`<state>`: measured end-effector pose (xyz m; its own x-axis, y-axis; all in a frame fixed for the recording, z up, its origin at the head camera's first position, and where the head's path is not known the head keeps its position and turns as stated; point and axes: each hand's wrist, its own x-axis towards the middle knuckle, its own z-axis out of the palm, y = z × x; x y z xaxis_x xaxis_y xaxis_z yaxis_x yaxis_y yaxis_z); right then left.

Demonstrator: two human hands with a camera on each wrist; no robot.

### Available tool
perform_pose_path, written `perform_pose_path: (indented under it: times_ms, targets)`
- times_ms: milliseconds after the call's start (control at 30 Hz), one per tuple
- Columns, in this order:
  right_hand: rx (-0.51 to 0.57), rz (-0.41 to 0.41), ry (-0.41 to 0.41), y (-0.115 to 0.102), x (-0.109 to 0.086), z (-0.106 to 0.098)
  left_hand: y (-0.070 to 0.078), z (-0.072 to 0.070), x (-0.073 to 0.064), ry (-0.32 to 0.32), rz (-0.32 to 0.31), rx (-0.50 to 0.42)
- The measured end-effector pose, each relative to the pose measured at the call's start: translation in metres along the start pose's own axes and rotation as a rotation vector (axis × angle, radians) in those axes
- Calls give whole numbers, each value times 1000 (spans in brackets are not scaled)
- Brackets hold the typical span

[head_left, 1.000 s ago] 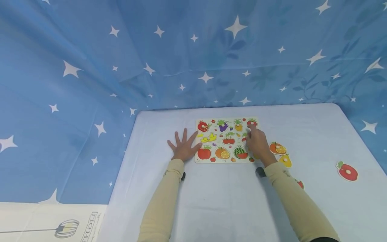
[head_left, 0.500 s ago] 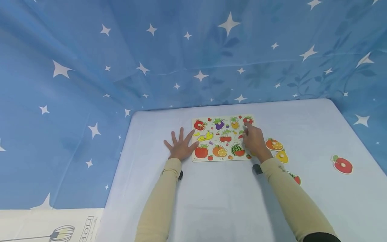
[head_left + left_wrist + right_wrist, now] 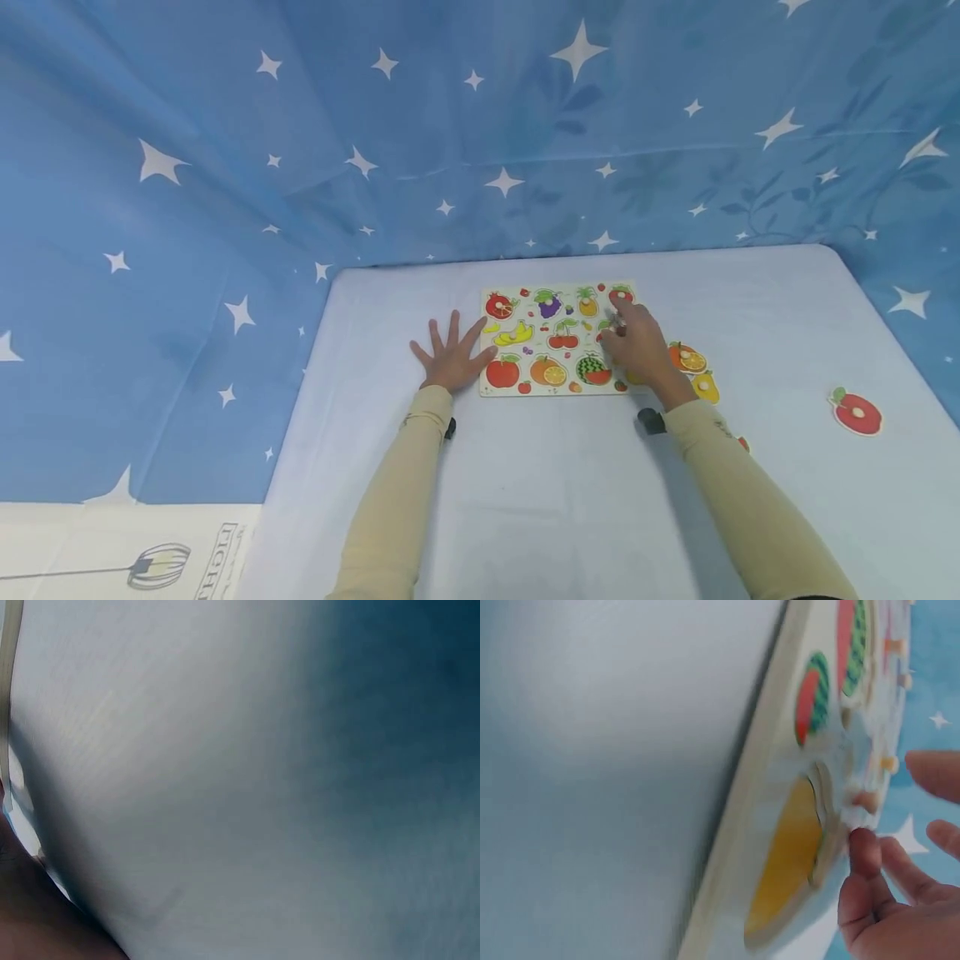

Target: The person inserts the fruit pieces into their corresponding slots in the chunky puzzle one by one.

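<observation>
A fruit puzzle board (image 3: 589, 340) lies on the table, its knobbed pieces including a grape bunch (image 3: 548, 305), bananas (image 3: 513, 334) and a watermelon (image 3: 593, 370). My left hand (image 3: 452, 364) rests flat at the board's left edge with fingers spread; thumb and index touch the edge. Over the right side is my right hand (image 3: 641, 346). Its index finger reaches to a red fruit (image 3: 622, 294) in the top right corner, the other fingers loosely bent. In the right wrist view, a yellow fruit shape (image 3: 786, 859) shows near these fingers (image 3: 866, 851). The left wrist view shows mostly blurred tablecloth.
Right of the board lie loose pieces: an orange (image 3: 687, 358), a pear (image 3: 706, 387) and, farther right, a red apple (image 3: 857, 414). A red piece (image 3: 743, 443) is mostly hidden by the right sleeve. A blue starred curtain (image 3: 480, 167) hangs behind the table.
The right hand stays at the board's right side, its index finger still by the top right red fruit. The left hand has not moved on the board. The head view shifts slightly.
</observation>
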<state>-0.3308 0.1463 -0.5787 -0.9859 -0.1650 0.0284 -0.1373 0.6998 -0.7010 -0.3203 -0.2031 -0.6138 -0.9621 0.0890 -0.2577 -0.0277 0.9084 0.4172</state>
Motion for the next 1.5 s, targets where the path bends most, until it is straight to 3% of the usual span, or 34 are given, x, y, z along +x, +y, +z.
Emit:
perform_pose_path:
  times_ms: [133,300,567,733,900,1033,1167,1500]
  targets:
    - [-28,-21,3,0,-6,-16,5,-4,-3,4,-4,-15]
    - [-88,28,-14,9,-17,-36,7,-7,-7,-11,-15,-13]
    - [-49,72,52,42,-55,-74,9,-6,-9,-16,-9,-21]
    - [-85,65,108,66,-74,-103,6,-4,-6,-10,-15,-17]
    - [-131,110,133,89,-98,-129,1,3,-2,21,2,-19]
    - [-163,119,146,107,-118,-141,-1,6,0,21,-6,11]
    - [-181,145,161,120,-134,-151,0,5,-2,17,-6,-25]
    - [-254,297,201,150,-159,-169,8,-2,-8,11,-18,-10]
